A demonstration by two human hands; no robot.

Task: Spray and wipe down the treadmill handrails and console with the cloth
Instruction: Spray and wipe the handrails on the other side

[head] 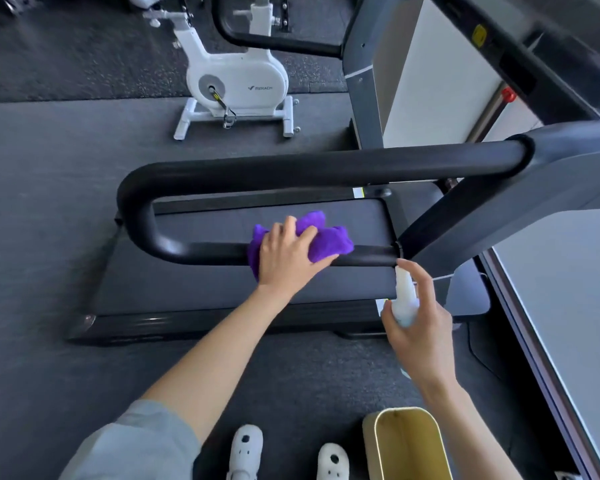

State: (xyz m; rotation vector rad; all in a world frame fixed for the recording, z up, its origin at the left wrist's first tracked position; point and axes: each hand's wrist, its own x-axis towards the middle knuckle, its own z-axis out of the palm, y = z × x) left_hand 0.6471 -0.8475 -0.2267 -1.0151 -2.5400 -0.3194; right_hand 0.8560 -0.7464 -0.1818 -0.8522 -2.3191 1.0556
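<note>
The treadmill's black looped handrail runs across the middle of the head view. My left hand presses a crumpled purple cloth onto the rail's near bar, about midway along it. Just right of the cloth, my right hand grips a small white spray bottle, nozzle up close to the bar's right end where it meets the grey upright. The console shows only partly at the top right, blurred.
A white exercise bike stands beyond the treadmill belt. A gold-lined bin sits by my white shoes at the bottom edge. A pale wall or panel closes the right side. Dark rubber flooring lies to the left.
</note>
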